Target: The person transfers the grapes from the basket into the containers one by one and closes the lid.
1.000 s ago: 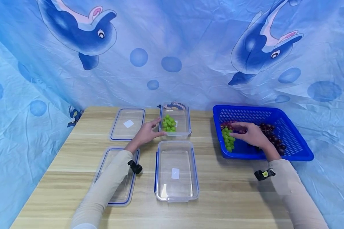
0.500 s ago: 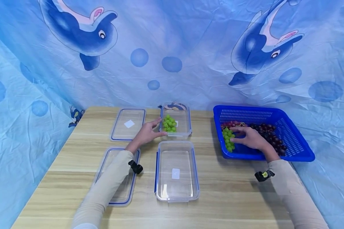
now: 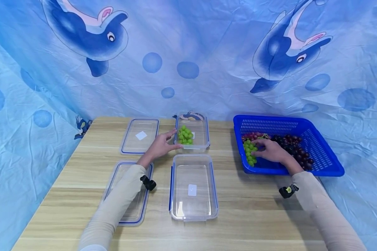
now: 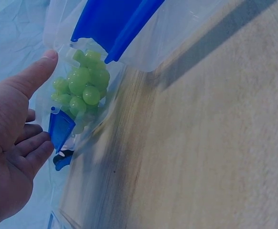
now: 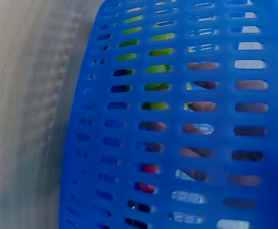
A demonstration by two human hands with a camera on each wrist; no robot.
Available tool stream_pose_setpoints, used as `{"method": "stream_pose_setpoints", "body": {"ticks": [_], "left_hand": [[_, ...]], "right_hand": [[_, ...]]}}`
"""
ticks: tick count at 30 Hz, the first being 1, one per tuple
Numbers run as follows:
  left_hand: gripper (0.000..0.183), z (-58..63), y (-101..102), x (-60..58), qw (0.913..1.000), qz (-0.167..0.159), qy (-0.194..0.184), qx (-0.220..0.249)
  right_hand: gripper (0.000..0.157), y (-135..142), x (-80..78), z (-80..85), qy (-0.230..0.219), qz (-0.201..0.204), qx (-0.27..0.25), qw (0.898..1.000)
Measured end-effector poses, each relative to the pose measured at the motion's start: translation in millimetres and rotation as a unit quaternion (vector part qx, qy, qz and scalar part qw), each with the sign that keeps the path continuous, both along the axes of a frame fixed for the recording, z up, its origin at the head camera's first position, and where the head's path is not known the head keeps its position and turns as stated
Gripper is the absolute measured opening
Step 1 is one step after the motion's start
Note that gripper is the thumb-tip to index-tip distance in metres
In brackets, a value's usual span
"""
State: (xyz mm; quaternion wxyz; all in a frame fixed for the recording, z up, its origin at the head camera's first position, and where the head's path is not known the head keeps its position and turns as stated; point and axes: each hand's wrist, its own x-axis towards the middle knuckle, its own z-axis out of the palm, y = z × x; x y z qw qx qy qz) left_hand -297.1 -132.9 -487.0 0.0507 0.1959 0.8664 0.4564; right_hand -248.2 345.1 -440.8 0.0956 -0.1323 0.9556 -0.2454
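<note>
A bunch of green grapes lies in the clear lidless container at the back. My left hand is at this container's left side, thumb and fingers spread at its near left corner. In the left wrist view the thumb points toward the wall and the fingers lie by a blue clip. My right hand reaches into the blue basket, thumb and fingertips at a second green grape bunch. The right wrist view shows mostly the slotted basket wall, hiding most of that contact.
Red grapes and dark grapes lie in the basket behind and beside my right hand. A larger clear container stands at the front. Two lids lie left of the containers, the nearer one partly under my left sleeve.
My right hand has shifted slightly down and toward me beside the green grapes, showing more red grapes and their stem behind. The bunch stays nearly in place. My left hand keeps its place.
</note>
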Motion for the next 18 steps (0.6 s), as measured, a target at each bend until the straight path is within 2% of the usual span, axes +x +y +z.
{"method": "stream_pose_setpoints", "body": {"ticks": [8, 15, 18], "left_hand": [[0.096, -1.9, -0.7, -0.6, 1.0000, -0.003, -0.002, 0.003], [0.095, -1.4, -0.8, -1.2, 1.0000, -0.004, -0.002, 0.005], [0.094, -1.0, -1.4, -0.8, 1.0000, -0.004, -0.003, 0.006]], "right_hand": [[0.052, -4.1, 0.0, -0.8, -0.020, -0.018, -0.009, 1.000], [0.053, -2.5, -0.6, 0.0, -0.087, -0.029, -0.046, 0.995], [0.055, -2.3, -1.6, 1.6, -0.092, -0.021, -0.051, 0.994]]}}
